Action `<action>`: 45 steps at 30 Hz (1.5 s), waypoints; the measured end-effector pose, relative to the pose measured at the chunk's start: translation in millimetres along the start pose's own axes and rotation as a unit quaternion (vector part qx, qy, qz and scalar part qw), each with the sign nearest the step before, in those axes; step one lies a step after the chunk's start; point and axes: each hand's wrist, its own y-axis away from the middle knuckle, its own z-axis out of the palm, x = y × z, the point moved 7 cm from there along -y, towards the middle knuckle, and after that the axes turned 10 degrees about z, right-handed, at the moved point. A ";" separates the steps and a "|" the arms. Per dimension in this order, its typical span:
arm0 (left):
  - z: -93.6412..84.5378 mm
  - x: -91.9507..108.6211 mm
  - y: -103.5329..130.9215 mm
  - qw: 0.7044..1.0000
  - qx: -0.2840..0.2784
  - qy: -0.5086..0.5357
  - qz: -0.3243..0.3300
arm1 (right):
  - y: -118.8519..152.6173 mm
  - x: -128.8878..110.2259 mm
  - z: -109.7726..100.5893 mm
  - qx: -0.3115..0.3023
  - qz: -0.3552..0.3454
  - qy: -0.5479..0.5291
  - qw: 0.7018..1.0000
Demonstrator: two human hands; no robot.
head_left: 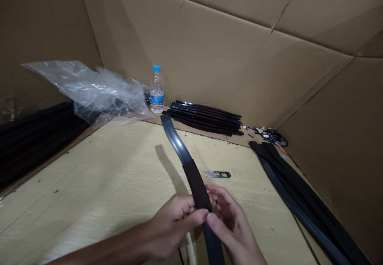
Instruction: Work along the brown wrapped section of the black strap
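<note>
A long, curved black strip (177, 141) with a glossy face rises from the bottom edge toward the back of the table. A dark brown sleeve (196, 181) wraps its middle part. My left hand (175, 225) is closed on the strip from the left, its thumb at the sleeve's lower end. From the right, my right hand (230, 225) grips the same spot, its thumb close to the left one and its fingers curled behind. Small thread snips (218, 174) lie on the table just beyond my right hand.
Behind stand a water bottle (157, 93) and a stack of dark strips (206, 117). Clear plastic (110, 93) lies at back left, above dark bundles (36, 137). More black strips (302, 197) run along the right, near tangled cords (272, 136). Cardboard walls (209, 49) enclose the table.
</note>
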 end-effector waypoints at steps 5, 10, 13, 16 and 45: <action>7.2 -10.1 13.4 0.991 -0.037 -0.119 -0.049 | 2.5 -10.8 -5.8 0.007 0.027 -0.063 0.998; 24.0 -19.9 19.8 0.988 -0.107 -0.104 -0.037 | 2.4 -17.9 7.3 -0.052 0.039 -0.089 0.994; 28.7 -20.8 18.4 0.990 -0.122 -0.070 -0.015 | 3.0 -21.4 12.7 -0.067 0.037 -0.073 0.994; 28.9 -21.5 16.4 0.991 -0.124 -0.056 -0.008 | 3.2 -21.2 11.7 -0.042 0.036 -0.060 0.997; 36.7 -26.5 16.0 0.986 -0.148 -0.009 -0.076 | -4.3 -21.7 5.8 -0.001 0.062 -0.069 0.996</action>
